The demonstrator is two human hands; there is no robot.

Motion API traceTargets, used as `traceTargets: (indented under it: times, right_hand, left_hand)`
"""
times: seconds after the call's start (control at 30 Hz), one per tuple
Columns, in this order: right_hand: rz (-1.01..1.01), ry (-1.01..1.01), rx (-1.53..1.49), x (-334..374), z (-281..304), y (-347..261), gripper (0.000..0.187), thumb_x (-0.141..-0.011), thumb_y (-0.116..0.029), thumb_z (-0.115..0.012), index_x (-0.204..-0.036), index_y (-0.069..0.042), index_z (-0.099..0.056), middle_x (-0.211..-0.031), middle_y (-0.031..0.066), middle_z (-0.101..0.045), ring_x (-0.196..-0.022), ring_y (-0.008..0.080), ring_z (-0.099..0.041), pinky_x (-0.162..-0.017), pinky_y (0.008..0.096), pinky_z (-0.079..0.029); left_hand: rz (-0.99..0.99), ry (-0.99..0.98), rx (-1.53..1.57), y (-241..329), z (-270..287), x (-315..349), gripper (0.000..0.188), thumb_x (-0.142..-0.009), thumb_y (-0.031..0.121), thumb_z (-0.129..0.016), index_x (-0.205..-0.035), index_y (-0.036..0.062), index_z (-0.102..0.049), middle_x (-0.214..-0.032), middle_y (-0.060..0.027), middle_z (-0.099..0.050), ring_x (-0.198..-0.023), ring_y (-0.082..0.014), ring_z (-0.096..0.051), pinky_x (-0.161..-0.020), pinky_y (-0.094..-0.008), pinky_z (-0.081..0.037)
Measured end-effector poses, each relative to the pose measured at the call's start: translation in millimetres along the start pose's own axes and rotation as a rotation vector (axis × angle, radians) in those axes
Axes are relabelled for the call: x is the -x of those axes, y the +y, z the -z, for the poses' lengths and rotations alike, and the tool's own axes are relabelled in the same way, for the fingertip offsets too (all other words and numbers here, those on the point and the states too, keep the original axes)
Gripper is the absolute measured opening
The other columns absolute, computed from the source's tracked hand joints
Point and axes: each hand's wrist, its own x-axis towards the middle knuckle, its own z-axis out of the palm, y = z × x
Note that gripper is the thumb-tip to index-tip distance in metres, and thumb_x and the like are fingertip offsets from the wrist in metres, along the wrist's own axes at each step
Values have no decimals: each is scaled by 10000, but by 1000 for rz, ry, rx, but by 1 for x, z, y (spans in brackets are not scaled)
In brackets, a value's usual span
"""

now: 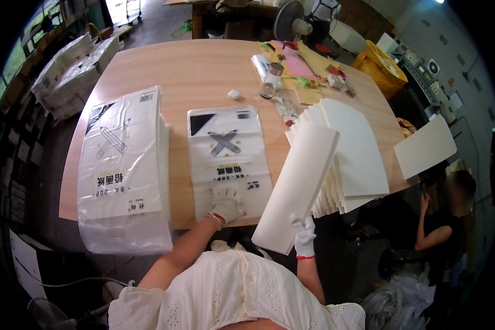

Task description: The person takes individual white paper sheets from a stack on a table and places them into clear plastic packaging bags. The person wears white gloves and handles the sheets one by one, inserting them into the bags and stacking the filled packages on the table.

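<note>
The gloved right hand (303,234) grips the near right edge of a sheaf of white paper (297,187), its long axis slanting toward far right. The gloved left hand (226,204) rests on the near end of a printed plastic bag (230,160); whether it pinches the film is unclear. The bag lies on the bench (176,71), left of the sheaf, long axis pointing away from the body.

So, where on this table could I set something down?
Widest: the wooden table beyond the left plastic-bag stack and middle plastic-bag pile, left of the white lump. A narrow strip separates those two. Crowded: far right, around the lidded bottle and pink sheet; near right, the white paper stack.
</note>
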Motion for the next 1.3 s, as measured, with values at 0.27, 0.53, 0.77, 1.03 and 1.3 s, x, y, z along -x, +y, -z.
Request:
traceTargets:
  times: [0.27,0.53,0.77,1.03,1.3]
  right_hand:
    - [-40,-21,14,4,5,-23,355,-869,-238,-622,-1131,-17,-531,-969,-3,-587,-843,71,-525,-757,237,-429]
    - [22,-69,8,0,14,-15,331,-858,-214,-614,-1115,-20,-537,-978,6,-588,-844,81,-532,-772,250,-437]
    - [-154,-163,108,-21,-14,3,284,-846,-140,-626,-1094,-17,-560,-945,15,-607,-849,93,-552,-772,259,-454]
    - [-203,-196,350,-39,-45,28,256,-829,-142,-650,-1045,-18,-591,-909,30,-635,-822,90,-564,-737,252,-455]
    - [-201,-261,-151,-22,-12,-22,370,-856,-177,-635,-1169,-9,-531,-1071,33,-602,-959,133,-559,-851,299,-444]
  left_hand:
    - [237,-244,823,-33,4,-19,172,-874,211,-510,-823,59,-573,-843,-35,-547,-731,-196,-546,-732,-347,-458]
    - [486,11,1711,-50,10,-30,132,-921,137,-457,-931,51,-556,-848,30,-530,-784,-89,-512,-805,-232,-445]
    - [501,25,2024,-42,19,-28,167,-894,177,-547,-994,44,-559,-886,-1,-552,-846,-134,-535,-837,-243,-440]
    - [211,162,630,-31,-15,-14,198,-831,174,-603,-868,-17,-563,-754,-75,-547,-745,-168,-516,-673,-326,-441]
    - [467,53,1420,-32,42,-27,91,-860,139,-556,-824,58,-572,-762,21,-562,-725,-67,-505,-665,-229,-438]
